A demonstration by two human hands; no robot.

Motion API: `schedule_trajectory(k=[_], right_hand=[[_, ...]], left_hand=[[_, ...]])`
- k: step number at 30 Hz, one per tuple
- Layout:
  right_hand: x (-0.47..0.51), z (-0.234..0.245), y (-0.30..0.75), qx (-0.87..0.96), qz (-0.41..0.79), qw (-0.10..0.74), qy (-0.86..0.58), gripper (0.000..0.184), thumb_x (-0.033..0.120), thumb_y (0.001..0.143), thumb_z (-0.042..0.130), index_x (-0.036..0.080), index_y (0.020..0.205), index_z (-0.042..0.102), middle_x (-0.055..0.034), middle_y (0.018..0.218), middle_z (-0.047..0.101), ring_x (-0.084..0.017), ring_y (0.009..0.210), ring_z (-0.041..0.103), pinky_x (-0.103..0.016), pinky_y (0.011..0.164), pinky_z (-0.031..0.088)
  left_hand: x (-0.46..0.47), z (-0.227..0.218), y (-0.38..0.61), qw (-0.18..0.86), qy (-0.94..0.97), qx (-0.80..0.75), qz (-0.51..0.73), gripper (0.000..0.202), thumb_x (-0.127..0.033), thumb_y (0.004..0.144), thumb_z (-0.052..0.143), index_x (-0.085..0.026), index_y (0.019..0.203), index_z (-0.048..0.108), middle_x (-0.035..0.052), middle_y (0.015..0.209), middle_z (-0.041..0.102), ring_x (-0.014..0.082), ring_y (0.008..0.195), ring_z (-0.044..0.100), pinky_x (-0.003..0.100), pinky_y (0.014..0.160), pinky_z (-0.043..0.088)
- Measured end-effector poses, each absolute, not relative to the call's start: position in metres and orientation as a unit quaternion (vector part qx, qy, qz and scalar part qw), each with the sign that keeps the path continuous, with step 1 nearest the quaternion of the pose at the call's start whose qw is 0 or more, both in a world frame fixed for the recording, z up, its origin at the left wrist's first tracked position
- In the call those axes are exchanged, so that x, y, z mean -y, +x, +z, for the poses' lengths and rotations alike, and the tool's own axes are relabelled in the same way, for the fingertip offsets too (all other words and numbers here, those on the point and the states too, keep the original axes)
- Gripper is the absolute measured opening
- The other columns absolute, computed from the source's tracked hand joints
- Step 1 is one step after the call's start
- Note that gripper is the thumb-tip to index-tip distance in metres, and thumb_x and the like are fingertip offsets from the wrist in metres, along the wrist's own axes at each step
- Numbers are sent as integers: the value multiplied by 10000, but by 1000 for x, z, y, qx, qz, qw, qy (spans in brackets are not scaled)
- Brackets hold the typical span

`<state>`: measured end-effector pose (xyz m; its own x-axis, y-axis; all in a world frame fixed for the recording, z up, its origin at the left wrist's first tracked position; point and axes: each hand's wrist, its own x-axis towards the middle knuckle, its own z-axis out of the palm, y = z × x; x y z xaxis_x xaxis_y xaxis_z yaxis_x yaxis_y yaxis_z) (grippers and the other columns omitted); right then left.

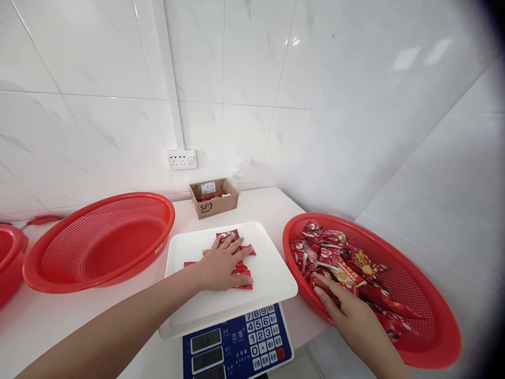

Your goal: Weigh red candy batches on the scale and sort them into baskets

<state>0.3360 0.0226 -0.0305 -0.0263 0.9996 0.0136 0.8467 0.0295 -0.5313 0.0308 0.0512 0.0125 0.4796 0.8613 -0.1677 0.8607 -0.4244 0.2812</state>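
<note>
My left hand (pixel 224 266) lies spread over several red snack packets (pixel 244 279) on the white tray (pixel 181 295) of a weighing scale, partly hiding them. My right hand (pixel 351 313) reaches over the near rim of a red perforated basket (pixel 437 321) at the right, fingers stretched out and thumb apart. Its fingertips touch the mixed red and gold packets (pixel 347 273) in that basket; no clear grip shows. Below the tray is the scale's blue panel (pixel 240 342), with number keys and displays too dim to read.
A red perforated basket (pixel 106 247) stands left of the scale, with part of another red basket (pixel 10 258) beyond it. Behind the tray are a small cardboard box (pixel 215 207) with red packets inside and a clear plastic item (pixel 237 176). Tiled walls bound the table.
</note>
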Motion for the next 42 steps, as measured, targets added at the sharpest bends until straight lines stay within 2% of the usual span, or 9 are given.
schedule_trajectory(k=[11,17,19,21,23,25,32,37,42], right_hand=[[-25,-33,336,701,186,201,-659,494,529,842,377,243,1186,588,-48,1235,609,-260,1152,548,-414,936,471],[-25,-35,338,703,190,194,-657,501,546,846,369,253,1198,572,-42,1255,595,-261,1170,532,-432,954,457],[-26,-35,338,705,189,194,-655,504,549,847,364,253,1198,569,-41,1255,595,-257,1171,532,-431,959,453],[-25,-34,338,707,187,193,-654,511,556,848,354,250,1195,571,-44,1253,596,-256,1165,537,-428,950,460],[-24,-33,338,714,183,184,-650,528,569,846,349,250,1209,563,-43,1264,588,-256,1169,534,-424,949,461],[-22,-32,338,731,176,154,-641,558,592,832,370,254,1242,541,-44,1281,574,-261,1181,523,-422,954,453],[-25,-28,326,760,140,19,-634,630,519,821,429,238,1382,384,-95,1179,639,-311,1036,610,-416,801,495],[-28,-18,316,752,186,29,-631,523,587,844,343,227,1119,605,-87,1096,677,-282,997,621,-351,788,482],[-26,-14,309,769,108,37,-629,536,630,853,278,220,836,624,-85,888,709,-264,834,648,-329,708,469]], left_hand=[[-27,22,27,148,844,-506,96,641,-610,875,310,-269,1418,291,107,1518,191,283,1396,70,558,1098,111],[26,17,-1,108,813,-522,233,417,-435,909,411,-288,1293,481,39,1396,457,234,1326,341,470,1068,319],[41,8,-19,64,749,-579,315,356,-408,907,412,-259,1194,563,49,1292,562,224,1240,465,407,986,436],[53,-4,-38,28,652,-659,373,352,-439,888,424,-240,1119,601,61,1207,619,233,1137,556,314,756,557],[65,-18,-56,12,565,-730,385,380,-483,865,431,-238,1094,607,71,1181,628,246,1045,605,240,495,531],[75,-32,-70,6,526,-765,372,399,-507,848,432,-235,1077,612,78,1152,637,248,980,624,225,425,489],[87,-71,-85,77,571,-734,359,362,-482,842,439,-240,1028,635,69,1000,676,221,881,636,267,584,531],[82,-89,-85,208,607,-680,355,316,-372,855,416,-259,1078,610,39,903,669,197,803,632,296,656,518],[79,-102,-87,305,578,-654,381,349,-419,856,401,-229,1085,584,19,804,646,202,768,614,327,706,489]])
